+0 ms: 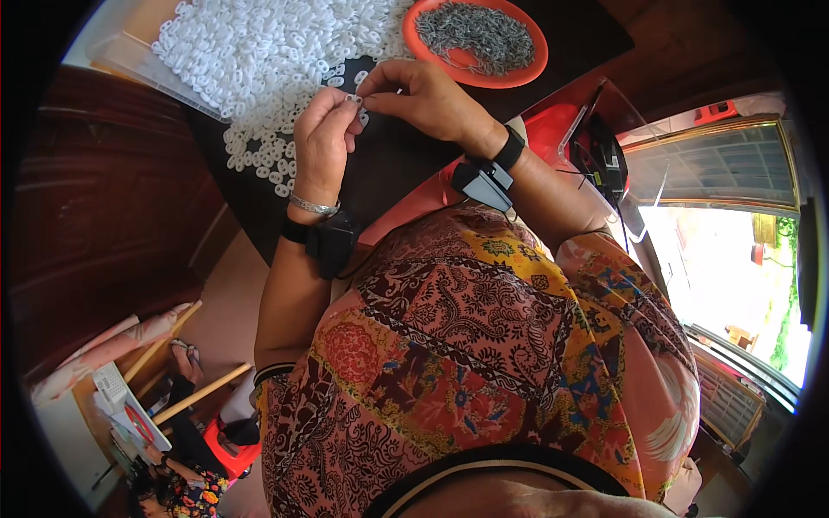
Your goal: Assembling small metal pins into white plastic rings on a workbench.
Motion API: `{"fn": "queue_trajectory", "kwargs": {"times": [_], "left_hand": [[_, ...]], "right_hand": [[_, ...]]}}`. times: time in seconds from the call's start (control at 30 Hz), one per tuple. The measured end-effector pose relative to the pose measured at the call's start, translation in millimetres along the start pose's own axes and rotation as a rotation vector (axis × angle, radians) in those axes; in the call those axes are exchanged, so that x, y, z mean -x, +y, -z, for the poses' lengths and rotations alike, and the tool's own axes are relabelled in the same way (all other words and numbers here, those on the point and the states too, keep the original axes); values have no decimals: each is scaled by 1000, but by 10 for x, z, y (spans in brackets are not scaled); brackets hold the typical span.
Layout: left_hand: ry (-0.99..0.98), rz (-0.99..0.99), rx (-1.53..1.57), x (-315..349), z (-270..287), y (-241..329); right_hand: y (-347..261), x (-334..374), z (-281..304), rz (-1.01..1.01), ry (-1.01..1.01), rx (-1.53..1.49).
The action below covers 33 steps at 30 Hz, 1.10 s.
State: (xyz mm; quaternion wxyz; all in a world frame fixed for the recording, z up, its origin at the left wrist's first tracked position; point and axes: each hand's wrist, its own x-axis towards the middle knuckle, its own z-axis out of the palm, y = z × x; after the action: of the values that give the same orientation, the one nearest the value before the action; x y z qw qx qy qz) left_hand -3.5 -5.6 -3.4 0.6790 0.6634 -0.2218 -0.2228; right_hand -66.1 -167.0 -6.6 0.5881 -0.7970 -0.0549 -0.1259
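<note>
My left hand (323, 147) pinches a small white oval plastic piece (353, 99) between thumb and fingertips. Close beside it, the thumb and forefinger of my right hand (425, 97) are pressed together at the piece's edge. Whatever sits in that right pinch is too small to make out. Many similar white pieces with holes (250, 52) are heaped on the dark table (389, 155) at the far left, some scattered next to my left hand. Beyond my right hand stands an orange-red plastic bowl (541, 52) holding many small grey metal pieces (475, 36).
A clear plastic container (164, 78) lies under the heap's left edge. Right of my right arm is a clear-sided holder (639, 198) with a black device (598, 160) and cables. Dark wooden panelling (104, 190) stands at left. At lower left, another person (186, 483) sits by a red stool (235, 453).
</note>
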Motion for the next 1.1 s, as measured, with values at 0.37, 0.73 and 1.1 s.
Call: {"fn": "queue_trajectory", "kwargs": {"times": [0.37, 0.73, 1.1], "left_hand": [[-35, -16, -16, -22, 12, -58], [-28, -75, -156, 4, -53, -41], [-76, -28, 49, 39, -63, 55]], "right_hand": [[-139, 70, -74, 6, 110, 21], [-93, 19, -13, -6, 102, 204], [-218, 105, 19, -21, 66, 26]]}}
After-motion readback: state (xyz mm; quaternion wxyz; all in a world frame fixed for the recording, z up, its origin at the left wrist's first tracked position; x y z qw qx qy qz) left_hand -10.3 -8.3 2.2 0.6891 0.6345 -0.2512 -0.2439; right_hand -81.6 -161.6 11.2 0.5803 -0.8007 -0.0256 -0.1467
